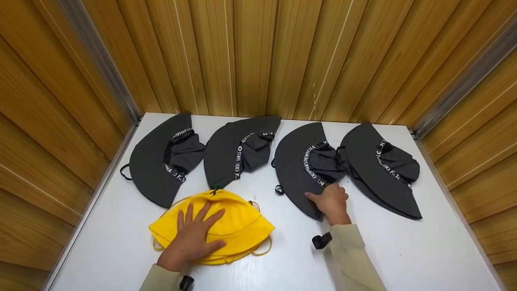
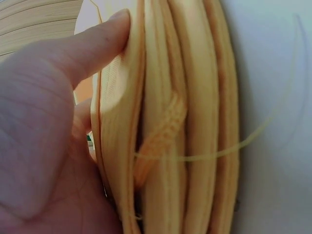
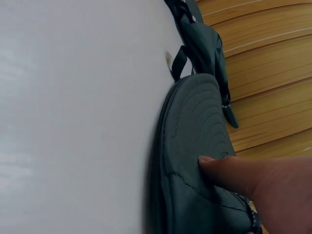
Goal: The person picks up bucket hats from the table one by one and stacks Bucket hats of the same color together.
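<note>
A stack of folded yellow bucket hats [image 1: 242, 220] lies at the front left of the white table. My left hand [image 1: 194, 238] rests on top of it with fingers spread. In the left wrist view, several layered yellow brims [image 2: 200, 117] and a thin cord show beside the thumb. My right hand [image 1: 333, 202] holds a folded dark grey bucket hat [image 1: 293, 161], the third from the left, near its lower end. Its thumb presses the stitched brim [image 3: 195, 117] in the right wrist view; the other fingers are mostly hidden there.
More folded dark grey bucket hats stand in the same row: one at far left [image 1: 151, 161], one beside it [image 1: 222, 153], and a layered one at right [image 1: 367, 161]. Wood-patterned panels [image 1: 254, 56] wall the white table [image 1: 436, 250] at the back and sides.
</note>
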